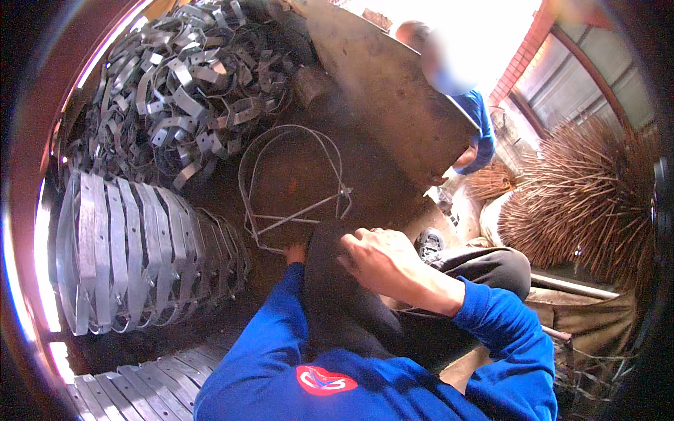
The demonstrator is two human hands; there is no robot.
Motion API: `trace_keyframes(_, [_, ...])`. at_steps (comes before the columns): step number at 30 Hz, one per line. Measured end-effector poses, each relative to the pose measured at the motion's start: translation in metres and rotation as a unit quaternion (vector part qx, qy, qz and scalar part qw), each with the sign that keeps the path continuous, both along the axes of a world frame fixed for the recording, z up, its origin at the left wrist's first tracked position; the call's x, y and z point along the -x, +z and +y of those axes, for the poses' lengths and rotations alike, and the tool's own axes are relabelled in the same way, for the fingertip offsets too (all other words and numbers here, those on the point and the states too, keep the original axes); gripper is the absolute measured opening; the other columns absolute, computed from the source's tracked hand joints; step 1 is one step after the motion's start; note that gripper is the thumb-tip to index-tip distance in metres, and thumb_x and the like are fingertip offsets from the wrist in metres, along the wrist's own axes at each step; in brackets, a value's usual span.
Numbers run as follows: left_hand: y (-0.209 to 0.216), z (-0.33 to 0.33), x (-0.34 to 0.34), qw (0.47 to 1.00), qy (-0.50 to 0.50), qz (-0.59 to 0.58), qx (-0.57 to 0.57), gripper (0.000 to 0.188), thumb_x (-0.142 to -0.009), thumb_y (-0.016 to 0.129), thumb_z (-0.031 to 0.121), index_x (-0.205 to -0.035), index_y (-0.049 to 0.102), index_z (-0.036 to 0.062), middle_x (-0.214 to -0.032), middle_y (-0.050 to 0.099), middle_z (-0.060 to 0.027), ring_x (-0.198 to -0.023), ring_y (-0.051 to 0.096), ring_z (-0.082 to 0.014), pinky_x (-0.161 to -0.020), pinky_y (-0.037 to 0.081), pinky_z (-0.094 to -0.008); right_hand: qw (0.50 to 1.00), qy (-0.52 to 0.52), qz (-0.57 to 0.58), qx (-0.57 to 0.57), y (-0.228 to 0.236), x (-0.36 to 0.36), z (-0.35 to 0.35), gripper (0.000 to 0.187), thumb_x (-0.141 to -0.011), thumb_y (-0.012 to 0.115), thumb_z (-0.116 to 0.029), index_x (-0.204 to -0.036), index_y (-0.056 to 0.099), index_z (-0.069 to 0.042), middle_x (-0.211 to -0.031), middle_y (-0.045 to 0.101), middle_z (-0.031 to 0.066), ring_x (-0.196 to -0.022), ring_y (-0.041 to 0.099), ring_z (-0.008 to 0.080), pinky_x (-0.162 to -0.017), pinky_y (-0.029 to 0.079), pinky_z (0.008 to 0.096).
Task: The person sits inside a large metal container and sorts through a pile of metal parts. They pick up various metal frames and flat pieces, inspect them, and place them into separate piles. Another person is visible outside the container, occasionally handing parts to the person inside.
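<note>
On the chest of your blue sweatshirt, at the bottom centre of the frame, you wear a red oval emblem with white curved shapes and a touch of blue. Its finer marking is too small and blurred to read as words.

- One view: head, left unit of two side-by-side fisheyes on my head.
- Looks down and forward over my blue top at lower centre, nearest to the lens. Upright, unmirrored: frame left = my left.
- My forearms enter from the lower edge; left hand and right hand sit near frame centre, close range.
- Wide coverage: metal-strip pile upper left, co-worker upper right, farther off.
- Straight edges bend toward the rim; corners go dark.
</note>
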State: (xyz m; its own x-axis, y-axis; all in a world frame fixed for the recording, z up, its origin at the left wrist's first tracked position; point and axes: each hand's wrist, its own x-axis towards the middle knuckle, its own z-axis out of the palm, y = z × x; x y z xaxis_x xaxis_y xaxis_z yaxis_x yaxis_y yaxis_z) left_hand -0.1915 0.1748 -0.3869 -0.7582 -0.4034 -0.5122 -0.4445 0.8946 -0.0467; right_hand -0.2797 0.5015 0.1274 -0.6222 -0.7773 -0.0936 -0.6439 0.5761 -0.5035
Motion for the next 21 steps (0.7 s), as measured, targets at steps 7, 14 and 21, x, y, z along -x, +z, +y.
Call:
trace_keyframes(7, [0.036,0.026,0.009,0.998,-0.044,0.029,-0.025,0.046,-0.093,0.044,0.012,-0.136,0.05,0.0254,-0.138,0.05,-0.0082,-0.123,0.05,-0.0305,-0.106,0.027,-0.0599,0.999,-0.014,0.012,-0.041,-0.004,0.006,0.003,0.03,-0.089,0.058,-0.034,-0.096,0.06,-0.005,-0.088,0.064,0.0179,-0.082,0.065,0.0368,-0.071,0.053,0.0457])
trace_keyframes(14, [-0.03,-0.037,-0.01,0.995,-0.057,0.08,0.03,0.043,-0.095,0.042,0.015,-0.137,0.05,0.0234,-0.139,0.049,-0.0083,-0.123,0.05,-0.0281,-0.107,0.025,-0.0621,1.0,0.011,0.019,0.019,0.001,-0.001,-0.005,0.029,-0.09,0.057,-0.032,-0.096,0.059,-0.005,-0.088,0.064,0.0184,-0.081,0.064,0.0374,-0.07,0.052,0.0467])
trace_keyframes(21, [-0.042,0.01,0.011,0.996,-0.074,0.054,0.016,0.042,-0.095,0.043,0.015,-0.135,0.051,0.0235,-0.134,0.052,-0.0072,-0.12,0.052,-0.0274,-0.105,0.027,-0.063,1.0,-0.01,-0.013,-0.023,-0.004,0.004,-0.002,0.027,-0.089,0.059,-0.029,-0.092,0.059,-0.002,-0.086,0.063,0.02,-0.081,0.065,0.0375,-0.07,0.052,0.0476])
